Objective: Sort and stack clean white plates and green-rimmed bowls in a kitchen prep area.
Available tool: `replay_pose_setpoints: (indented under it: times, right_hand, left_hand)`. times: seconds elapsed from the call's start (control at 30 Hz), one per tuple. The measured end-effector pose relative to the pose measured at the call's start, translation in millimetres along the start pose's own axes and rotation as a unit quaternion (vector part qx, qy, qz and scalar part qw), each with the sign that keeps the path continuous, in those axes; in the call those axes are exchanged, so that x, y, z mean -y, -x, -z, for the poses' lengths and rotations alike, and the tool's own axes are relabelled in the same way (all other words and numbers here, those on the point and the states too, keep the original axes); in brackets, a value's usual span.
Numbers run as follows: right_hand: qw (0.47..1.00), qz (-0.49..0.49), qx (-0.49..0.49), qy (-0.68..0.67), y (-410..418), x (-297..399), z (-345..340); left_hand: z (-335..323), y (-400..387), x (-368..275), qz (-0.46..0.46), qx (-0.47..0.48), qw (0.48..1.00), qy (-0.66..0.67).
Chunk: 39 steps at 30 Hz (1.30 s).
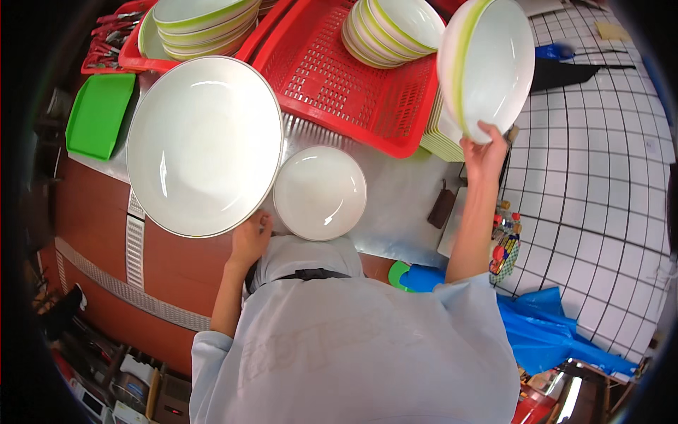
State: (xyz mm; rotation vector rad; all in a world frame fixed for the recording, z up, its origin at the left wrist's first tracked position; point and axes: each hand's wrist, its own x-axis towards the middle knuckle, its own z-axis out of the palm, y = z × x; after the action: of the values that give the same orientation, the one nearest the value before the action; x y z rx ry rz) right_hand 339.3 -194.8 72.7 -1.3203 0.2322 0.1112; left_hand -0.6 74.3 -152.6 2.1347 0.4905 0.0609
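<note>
My right hand (pixel 486 151) grips the lower rim of a white bowl with a green band (pixel 498 69), raised and tilted on its side at the right. Below the bowl, partly hidden, stand stacked square green-edged dishes (pixel 444 130). My left hand (pixel 253 238) is at the table's front edge with curled fingers, right by the lower rim of a large white round dish (pixel 204 143). Whether its fingers hold that rim cannot be made out. A smaller white round dish (pixel 320 193) lies beside the large one, close to my waist.
A red perforated basket (pixel 328 95) holds tilted nested bowls (pixel 392 32). Left of it, another red basket (pixel 143 61) carries stacked bowls (pixel 206 26). Green trays (pixel 100 114) lie at the left. A dark pouch (pixel 440 206) rests on the metal table (pixel 397 212), near a tiled wall (pixel 588 175).
</note>
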Motion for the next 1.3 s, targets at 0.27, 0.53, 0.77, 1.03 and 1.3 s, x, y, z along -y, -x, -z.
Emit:
replay_pose_setpoints:
  times: [0.27,0.53,0.77,1.03,1.3]
  right_hand:
    - [0.981,-0.122,0.139,-0.055,-138.3,27.9,-41.2]
    - [0.981,-0.161,0.107,-0.006,-227.2,-2.0,-77.3]
    - [0.983,-0.168,0.054,0.055,-256.6,-52.1,-98.1]
    - [0.979,-0.155,0.058,0.116,-263.3,-39.6,-94.6]
    - [0.968,-0.208,0.04,0.136,-259.7,-34.3,-104.2]
  left_hand:
    - [9.4,48.6,50.4,0.2,-0.08,0.976,-0.038]
    - [-19.9,159.7,142.2,0.502,-0.094,0.846,0.151]
    - [-89.6,326.4,238.6,0.588,-0.037,0.807,0.031]
    - [-47.6,223.0,149.9,0.514,0.023,0.855,0.056]
    - [-53.0,232.6,146.5,0.508,-0.007,0.859,0.058]
